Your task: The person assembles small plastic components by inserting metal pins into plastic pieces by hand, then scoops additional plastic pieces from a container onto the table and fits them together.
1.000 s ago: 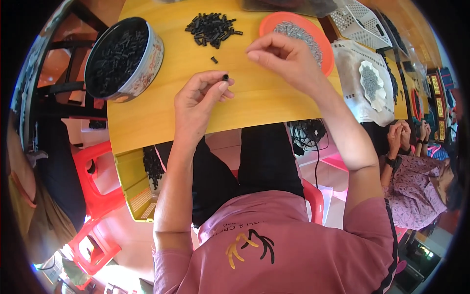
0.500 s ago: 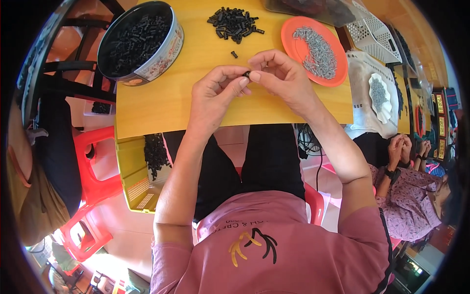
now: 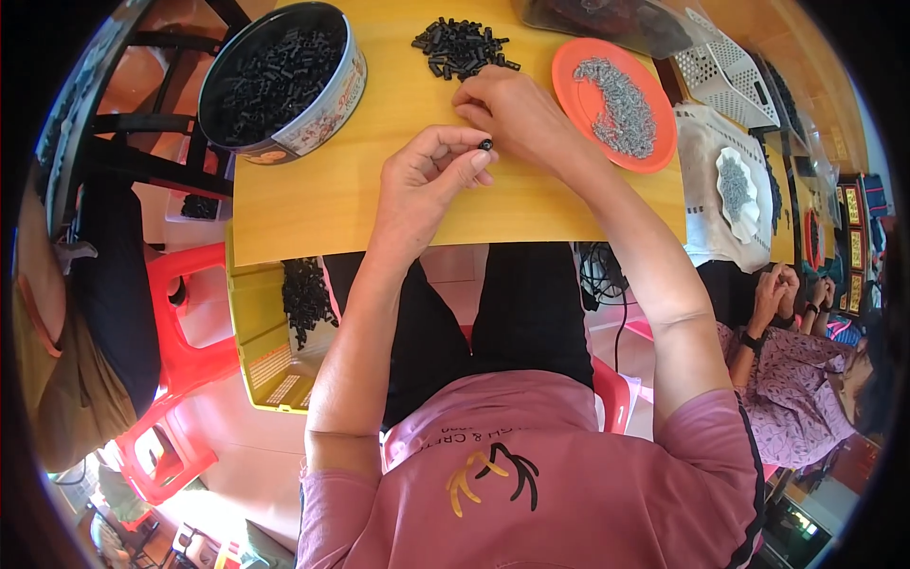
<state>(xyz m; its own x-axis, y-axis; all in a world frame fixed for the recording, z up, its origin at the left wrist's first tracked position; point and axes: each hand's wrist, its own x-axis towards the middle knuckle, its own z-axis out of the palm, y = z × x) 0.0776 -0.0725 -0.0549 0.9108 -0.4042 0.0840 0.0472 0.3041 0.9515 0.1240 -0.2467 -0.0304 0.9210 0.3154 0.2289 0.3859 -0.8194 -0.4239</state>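
A small black tubular plastic piece (image 3: 486, 145) is pinched between the thumb and forefinger of my left hand (image 3: 428, 175), over the table's near part. My right hand (image 3: 512, 109) is farther out, at the near edge of a pile of black plastic pieces (image 3: 459, 45). Its fingers are curled down and drawn together, and the back of the hand hides what lies under the tips. To the right of that hand is an orange-red plate (image 3: 566, 81) with small silvery metal parts (image 3: 626, 119) heaped on it.
A round tin (image 3: 313, 133) full of black pieces stands at the table's left. White perforated baskets (image 3: 725, 71) and a scalloped white dish (image 3: 749, 223) are on the right. A yellow crate (image 3: 248, 332) stands below the table edge. Another person's hands (image 3: 777, 294) are at the far right.
My right hand has left my left hand and moved up toward the pile, covering the spot where a lone black piece lay. My left hand still holds its piece.
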